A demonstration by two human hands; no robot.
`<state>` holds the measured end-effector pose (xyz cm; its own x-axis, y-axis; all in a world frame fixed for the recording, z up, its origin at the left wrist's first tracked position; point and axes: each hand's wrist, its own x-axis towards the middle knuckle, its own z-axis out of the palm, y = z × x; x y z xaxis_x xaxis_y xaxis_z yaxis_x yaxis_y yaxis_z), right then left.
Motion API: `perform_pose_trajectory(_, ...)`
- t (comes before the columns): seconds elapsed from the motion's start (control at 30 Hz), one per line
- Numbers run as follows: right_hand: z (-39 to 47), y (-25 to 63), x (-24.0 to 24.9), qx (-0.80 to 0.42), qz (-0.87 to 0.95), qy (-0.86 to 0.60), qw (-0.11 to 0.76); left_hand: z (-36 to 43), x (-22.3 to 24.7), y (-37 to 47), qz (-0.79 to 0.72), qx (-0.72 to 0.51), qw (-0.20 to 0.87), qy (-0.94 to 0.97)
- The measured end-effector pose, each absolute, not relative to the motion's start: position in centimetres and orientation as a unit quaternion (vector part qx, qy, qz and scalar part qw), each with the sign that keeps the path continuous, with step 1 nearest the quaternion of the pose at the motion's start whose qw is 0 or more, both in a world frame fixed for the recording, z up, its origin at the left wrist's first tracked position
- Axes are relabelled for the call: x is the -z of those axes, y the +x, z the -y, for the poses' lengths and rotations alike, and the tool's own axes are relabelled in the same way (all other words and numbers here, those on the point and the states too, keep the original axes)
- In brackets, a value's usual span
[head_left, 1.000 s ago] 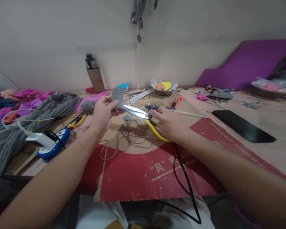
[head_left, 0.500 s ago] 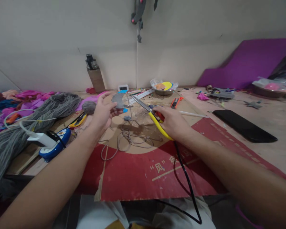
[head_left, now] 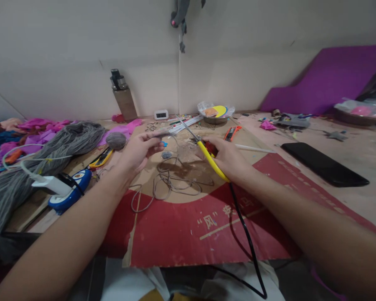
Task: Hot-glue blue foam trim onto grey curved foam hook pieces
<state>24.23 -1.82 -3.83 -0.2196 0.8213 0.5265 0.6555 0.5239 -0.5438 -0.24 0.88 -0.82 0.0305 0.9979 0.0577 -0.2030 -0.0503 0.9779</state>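
I see the left hand (head_left: pixel 141 151) pinching a gray piece (head_left: pixel 160 133), its outline unclear edge-on; the right hand (head_left: pixel 231 159) grasps scissors (head_left: pixel 206 152) near it. Trimming seems underway; a snip calls for bringing blades across.

Bare in the left grip (head_left: pixel 139 152) and the right grip (head_left: pixel 233 158), with tapering fingers. Bare, too, along the left forearm (head_left: pixel 72 221) and right forearm (head_left: pixel 303 221) behind each grip, widening steadily away from the wrist. Wears softly creased, off-white cloth (head_left: pixel 122 280) over the lap, below both grips: whiter and flatter under the left, greyer and more crumpled toward the right. Between these, shows a small mustard-yellow patch (head_left: pixel 152 295), too cut off to identify.
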Motion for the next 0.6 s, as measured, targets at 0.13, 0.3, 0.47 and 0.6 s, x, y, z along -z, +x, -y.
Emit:
perform_pose_trajectory(0.13, 1.96, 24.38, 3.54, -0.118, 0.77, -0.501, 0.378, -1.07, 1.06, -0.45, -0.456, -0.572, 0.515, 0.448)
perform_pose_trajectory(0.3, 2.25, 24.33, 3.56, -0.029, 0.788, -0.487, 0.374, -1.04, 1.02, -0.77, -0.468, -0.551, 0.494, 0.483)
perform_pose_trajectory(0.47, 2.65, 24.1, 3.36, 0.021, 0.782, -0.522, 0.341, -1.21, 1.18, -1.02, -0.5, -0.569, 0.392, 0.523)
perform_pose_trajectory(0.6, 2.8, 23.92, 3.38, 0.042, 0.789, -0.516, 0.33, -1.64, 1.66, -1.13, -0.466, -0.579, 0.359, 0.564)
